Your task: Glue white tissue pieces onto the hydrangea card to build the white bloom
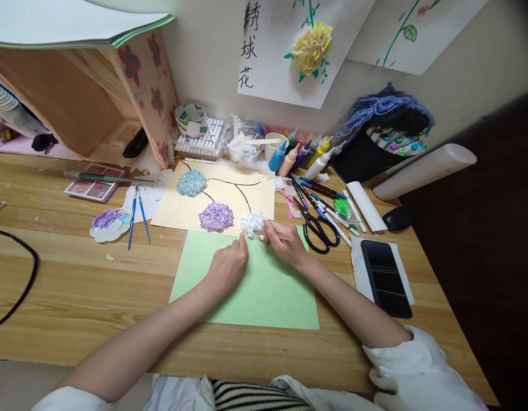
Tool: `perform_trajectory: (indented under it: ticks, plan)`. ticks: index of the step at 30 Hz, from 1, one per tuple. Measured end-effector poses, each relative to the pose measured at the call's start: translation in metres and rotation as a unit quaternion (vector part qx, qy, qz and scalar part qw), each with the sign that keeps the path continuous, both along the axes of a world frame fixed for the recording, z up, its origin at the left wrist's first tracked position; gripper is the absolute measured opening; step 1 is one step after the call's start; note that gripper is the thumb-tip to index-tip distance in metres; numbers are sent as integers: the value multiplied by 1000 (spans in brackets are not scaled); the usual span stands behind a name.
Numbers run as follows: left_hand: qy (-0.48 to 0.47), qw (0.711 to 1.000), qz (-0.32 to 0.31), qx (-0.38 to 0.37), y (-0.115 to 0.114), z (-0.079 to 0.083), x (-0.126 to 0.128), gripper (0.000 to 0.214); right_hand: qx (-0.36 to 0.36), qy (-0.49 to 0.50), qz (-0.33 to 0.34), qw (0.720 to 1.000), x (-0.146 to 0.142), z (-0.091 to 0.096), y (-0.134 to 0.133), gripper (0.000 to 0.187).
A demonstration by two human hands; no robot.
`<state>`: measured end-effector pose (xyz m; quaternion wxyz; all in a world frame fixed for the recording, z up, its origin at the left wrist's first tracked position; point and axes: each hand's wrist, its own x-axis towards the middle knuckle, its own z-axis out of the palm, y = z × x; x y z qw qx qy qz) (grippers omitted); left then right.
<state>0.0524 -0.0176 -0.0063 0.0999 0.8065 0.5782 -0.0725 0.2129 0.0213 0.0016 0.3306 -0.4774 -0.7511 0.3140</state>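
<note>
My right hand [283, 242] is closed around a wooden craft stick [285, 236], its tip at a fluffy white flower [252, 223] on a cream sheet of paper [173, 212]. To the left, my left hand [230, 264] is curled into a loose fist, one fingertip at the sheet's lower edge just below the white flower. I see nothing in that fist. A purple flower [216, 217] and a blue one [192, 183] of the same textured kind are on the sheet, with thin dark stems. Under both hands lies a green sheet [259, 297].
Black-handled scissors [317, 231], pens and a phone [386, 277] lie at right. Paint bottles [277, 157] and a tub of white material [243, 149] line the back. Two blue brushes [133, 220] and a paint palette [109, 225] are at left.
</note>
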Motion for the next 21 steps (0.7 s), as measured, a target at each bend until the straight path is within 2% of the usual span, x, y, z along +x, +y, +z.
perform_trajectory:
  ticks: [7,15,17,21]
  plan:
    - [-12,1000,-6,-5,2,-4,-2,46,-22,3,0,1000,-7,7,9,44]
    - [-12,1000,-13,-11,2,-2,-2,46,-74,-79,-32,994,-31,29,32,47]
    - [-7,1000,-13,-10,2,-2,-2,46,-80,-64,-28,994,-28,32,31,49]
    - [0,1000,-14,-5,2,-3,-2,47,-71,30,-35,996,-8,35,17,50]
